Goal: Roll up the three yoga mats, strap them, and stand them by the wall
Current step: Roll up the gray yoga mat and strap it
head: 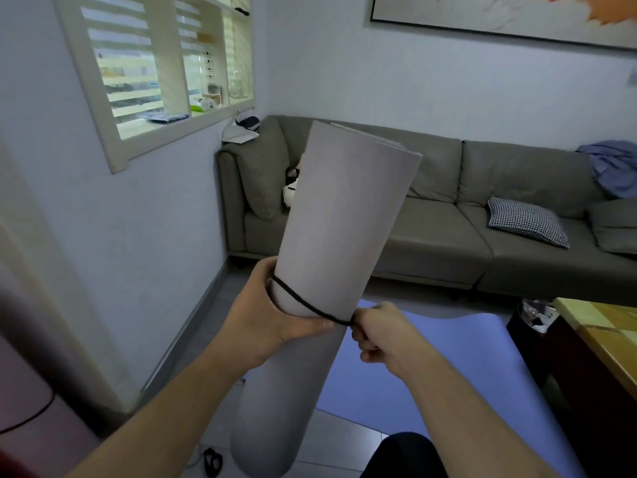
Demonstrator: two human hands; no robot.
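While the person holds it up off the floor, the rolled grey mat (pixel 331 243) tilts w/ its top end leaning right, toward the sofa (pixel 448 215), and its bottom end down near the floor tiles. Left hand (pixel 275 319) wraps the roll approx. mid-length, fingers curled round the back, thumb across the front. Black strap (pixel 303 301) runs diagonally round the roll just above that thumb, touching the mat surface. Right hand (pixel 379 332) sits just beside the roll's right edge, fingers curled, pinching the strap end where it leaves the mat; strap looks taut there.

Blue mat (pixel 413 367) lies flat and unrolled on the floor behind/below the hands, between the person and the sofa. Small black loop (pixel 212 460) on the floor by the roll's lower end, poss. another strap, can't tell.

Bkgd: checked cushion (pixel 527 220) on the sofa seat, blue cloth (pixel 613 167) bunched at its right end, window w/ blinds (pixel 138 70) on the left wall, framed picture (pixel 499 19) over the sofa, wooden worktop (pixel 606 336) corner at right edge.
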